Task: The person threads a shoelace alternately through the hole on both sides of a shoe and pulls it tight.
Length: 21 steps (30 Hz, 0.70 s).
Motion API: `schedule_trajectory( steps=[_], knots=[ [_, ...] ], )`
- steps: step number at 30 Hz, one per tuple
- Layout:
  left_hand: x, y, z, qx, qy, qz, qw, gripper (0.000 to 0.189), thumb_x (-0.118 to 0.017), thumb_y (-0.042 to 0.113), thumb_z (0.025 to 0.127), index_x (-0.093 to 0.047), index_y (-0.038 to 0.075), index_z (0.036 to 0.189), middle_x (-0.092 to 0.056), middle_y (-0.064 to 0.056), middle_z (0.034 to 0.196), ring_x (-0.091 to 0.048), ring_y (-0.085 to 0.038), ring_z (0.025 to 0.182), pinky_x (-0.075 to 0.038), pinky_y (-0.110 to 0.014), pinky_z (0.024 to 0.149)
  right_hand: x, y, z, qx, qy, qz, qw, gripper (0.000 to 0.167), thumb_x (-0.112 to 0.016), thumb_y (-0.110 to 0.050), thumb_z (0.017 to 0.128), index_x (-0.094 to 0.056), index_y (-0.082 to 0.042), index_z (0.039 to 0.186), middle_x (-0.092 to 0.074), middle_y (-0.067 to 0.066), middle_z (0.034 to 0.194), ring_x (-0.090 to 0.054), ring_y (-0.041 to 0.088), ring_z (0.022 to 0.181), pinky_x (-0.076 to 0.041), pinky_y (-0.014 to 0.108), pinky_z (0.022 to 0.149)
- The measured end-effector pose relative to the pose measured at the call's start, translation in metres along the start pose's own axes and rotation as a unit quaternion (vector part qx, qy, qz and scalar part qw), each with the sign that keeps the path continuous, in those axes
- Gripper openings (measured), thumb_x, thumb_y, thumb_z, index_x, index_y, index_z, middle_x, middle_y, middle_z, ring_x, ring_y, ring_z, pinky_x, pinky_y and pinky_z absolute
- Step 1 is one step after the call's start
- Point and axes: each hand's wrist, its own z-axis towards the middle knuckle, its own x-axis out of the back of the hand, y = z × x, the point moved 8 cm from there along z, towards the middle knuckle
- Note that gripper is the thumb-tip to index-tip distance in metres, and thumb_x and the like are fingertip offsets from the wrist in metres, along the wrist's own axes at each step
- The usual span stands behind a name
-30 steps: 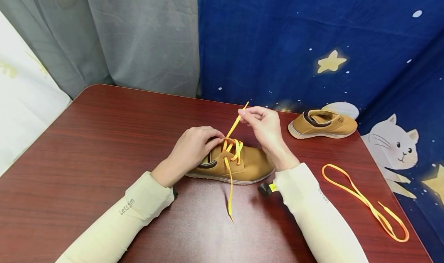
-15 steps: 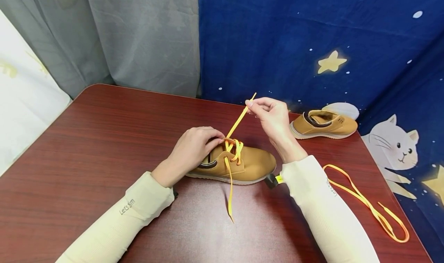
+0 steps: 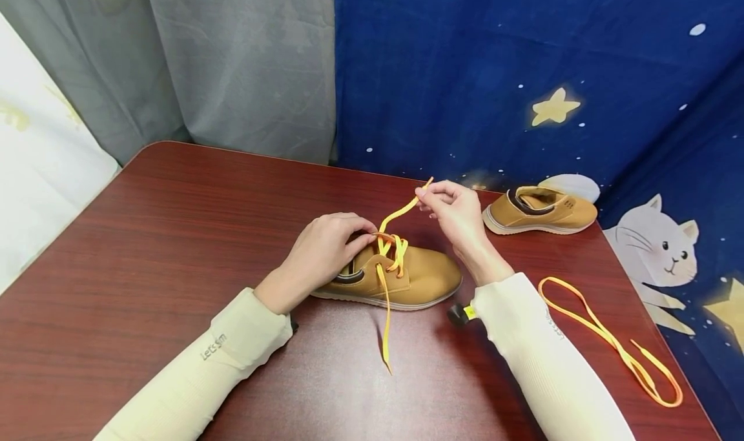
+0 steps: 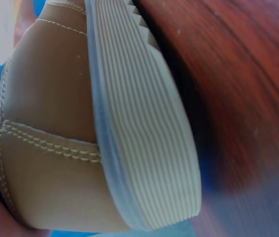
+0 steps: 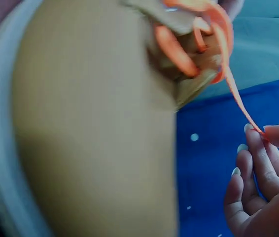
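Observation:
A tan shoe sits on the table, toe to the right, with a yellow-orange shoelace partly threaded through its eyelets. At the shoe opening, my left hand pinches the upper edge of the far eyelet flap between thumb and fingers. Beyond the shoe, thumb and forefinger of my right hand pinch one end of that lace, which bends loosely from the flap up to them. The other lace end hangs over the near side onto the table. In the left wrist view, the shoe's heel and ribbed sole fill the middle.
A second tan shoe, without a lace, stands at the table's back right. Another yellow-orange shoelace lies looped near the right edge of the dark red table. Grey and blue curtains hang behind.
My right hand first drew the lace end up and to the right, then came down a little, and the straight lace went slack. My left hand and the shoe have stayed in place.

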Motion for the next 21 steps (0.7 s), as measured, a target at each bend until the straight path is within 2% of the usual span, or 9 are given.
schedule_trajectory(
  steps=[5, 10, 16, 21],
  knots=[
    [0.000, 0.001, 0.000, -0.004, 0.000, 0.003, 1.0000, 0.010, -0.071, 0.023, 0.095, -0.078, 0.019, 0.101, -0.076, 0.006, 0.096, -0.070, -0.013, 0.086, -0.056, -0.036, 0.081, 0.002, 0.025, -0.007, -0.029, -0.018, 0.019, 0.9992, 0.017, -0.071, -0.017, 0.094, -0.068, -0.002, 0.101, -0.073, -0.012, 0.073, -0.068, 0.003, 0.066, -0.056, 0.020, 0.067],
    [0.000, -0.001, -0.001, 0.002, 0.002, 0.007, 1.0000, 0.010, -0.072, 0.023, 0.094, -0.077, 0.019, 0.102, -0.076, 0.006, 0.097, -0.070, -0.014, 0.087, -0.056, -0.037, 0.081, 0.003, 0.043, -0.018, -0.053, -0.049, -0.004, 0.9974, 0.019, -0.071, -0.019, 0.095, -0.069, -0.002, 0.103, -0.075, -0.011, 0.075, -0.070, 0.006, 0.070, -0.055, 0.021, 0.068],
    [0.000, -0.002, -0.002, 0.009, 0.004, 0.002, 1.0000, 0.010, -0.073, 0.023, 0.093, -0.077, 0.020, 0.102, -0.076, 0.007, 0.097, -0.070, -0.014, 0.087, -0.056, -0.037, 0.081, 0.004, 0.049, -0.032, -0.031, -0.088, -0.092, 0.9914, 0.023, -0.070, -0.022, 0.096, -0.073, -0.001, 0.103, -0.079, 0.002, 0.089, -0.067, 0.002, 0.079, -0.051, 0.018, 0.070],
    [-0.001, -0.002, -0.001, 0.006, 0.005, 0.003, 1.0000, 0.011, -0.073, 0.023, 0.093, -0.077, 0.020, 0.102, -0.076, 0.006, 0.098, -0.071, -0.015, 0.091, -0.057, -0.037, 0.084, 0.011, 0.047, -0.041, 0.005, -0.087, -0.190, 0.9778, 0.018, -0.070, -0.026, 0.096, -0.077, -0.010, 0.101, -0.077, 0.007, 0.094, -0.063, 0.007, 0.082, -0.047, 0.022, 0.071]
  ],
)
